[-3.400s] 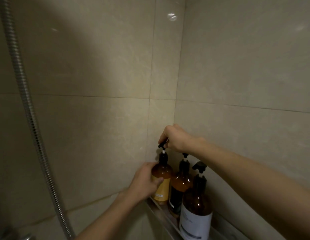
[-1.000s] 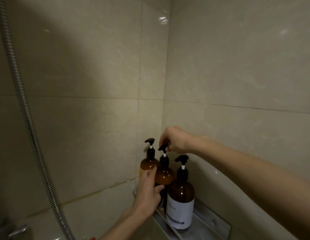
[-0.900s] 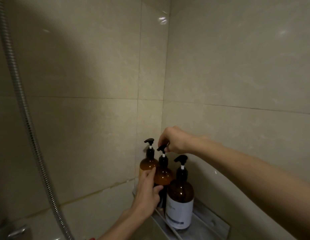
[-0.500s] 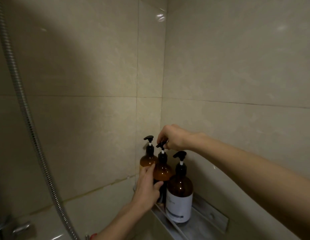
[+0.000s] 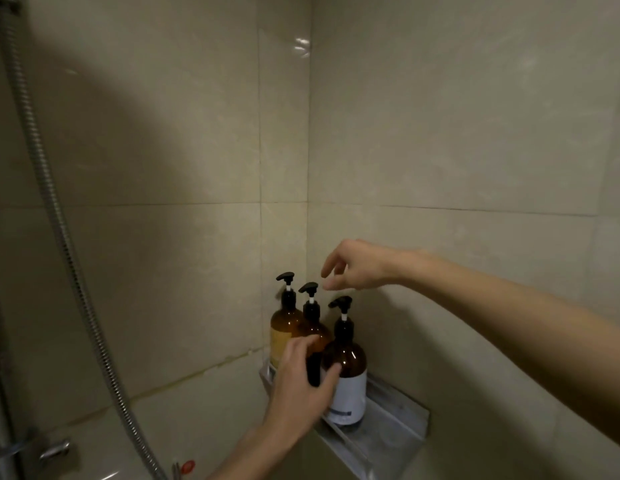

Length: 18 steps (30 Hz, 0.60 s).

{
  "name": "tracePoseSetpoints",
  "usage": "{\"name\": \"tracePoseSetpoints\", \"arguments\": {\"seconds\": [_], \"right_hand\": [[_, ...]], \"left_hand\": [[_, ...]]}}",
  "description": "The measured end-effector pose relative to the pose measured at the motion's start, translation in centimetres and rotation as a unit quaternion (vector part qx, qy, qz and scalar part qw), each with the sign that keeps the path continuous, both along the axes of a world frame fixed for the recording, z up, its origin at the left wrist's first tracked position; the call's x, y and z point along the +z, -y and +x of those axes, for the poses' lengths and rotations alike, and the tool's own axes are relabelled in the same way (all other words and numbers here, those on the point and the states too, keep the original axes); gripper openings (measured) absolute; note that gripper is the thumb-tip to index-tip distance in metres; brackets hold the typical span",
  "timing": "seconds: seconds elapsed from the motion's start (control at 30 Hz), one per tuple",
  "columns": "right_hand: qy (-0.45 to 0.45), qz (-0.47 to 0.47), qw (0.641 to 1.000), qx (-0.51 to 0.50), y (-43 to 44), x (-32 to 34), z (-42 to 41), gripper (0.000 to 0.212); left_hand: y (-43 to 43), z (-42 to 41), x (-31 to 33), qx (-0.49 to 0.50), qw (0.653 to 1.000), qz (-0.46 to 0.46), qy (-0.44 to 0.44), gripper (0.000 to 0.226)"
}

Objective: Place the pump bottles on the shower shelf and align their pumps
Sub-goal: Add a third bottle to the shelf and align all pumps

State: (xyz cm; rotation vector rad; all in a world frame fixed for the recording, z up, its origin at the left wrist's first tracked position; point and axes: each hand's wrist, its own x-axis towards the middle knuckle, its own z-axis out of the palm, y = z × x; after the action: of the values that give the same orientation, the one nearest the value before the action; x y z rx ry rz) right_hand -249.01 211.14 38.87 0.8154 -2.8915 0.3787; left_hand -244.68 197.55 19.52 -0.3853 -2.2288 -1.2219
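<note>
Three amber pump bottles stand close together on a metal corner shelf point(image 5: 398, 433). The left bottle point(image 5: 282, 329) has a yellowish label, the middle bottle point(image 5: 315, 329) a dark one, and the right bottle point(image 5: 348, 375) a white one. All three black pump heads point left. My left hand point(image 5: 298, 382) curls around the lower body of the middle bottle, thumb against the front of the right bottle. My right hand point(image 5: 357, 266) hovers just above and right of the middle pump, fingers apart, touching nothing.
Beige tiled walls meet in the corner behind the bottles. A metal shower hose point(image 5: 59, 237) hangs down the left side. A chrome tap lever point(image 5: 55, 449) and a small red-marked knob point(image 5: 187, 465) sit at the bottom left. The shelf's right end holds nothing.
My right hand has let go of the middle bottle's pump head and lifted up and to the right with fingers spread. My left hand stays on the middle bottle.
</note>
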Motion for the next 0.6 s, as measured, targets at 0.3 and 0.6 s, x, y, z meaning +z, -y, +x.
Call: {"name": "tracePoseSetpoints", "arguments": {"seconds": [0.3, 0.6], "right_hand": [[-0.016, 0.077, 0.997, 0.009, -0.9, -2.9, 1.6, 0.042], [-0.044, 0.048, 0.998, 0.017, -1.0, -3.0, 1.5, 0.032]], "left_hand": [[-3.0, 1.1, -2.1, 0.027, 0.984, 0.077, 0.160, 0.104], [-3.6, 0.8, -2.5, 0.052, 0.986, 0.069, 0.144, 0.096]]}}
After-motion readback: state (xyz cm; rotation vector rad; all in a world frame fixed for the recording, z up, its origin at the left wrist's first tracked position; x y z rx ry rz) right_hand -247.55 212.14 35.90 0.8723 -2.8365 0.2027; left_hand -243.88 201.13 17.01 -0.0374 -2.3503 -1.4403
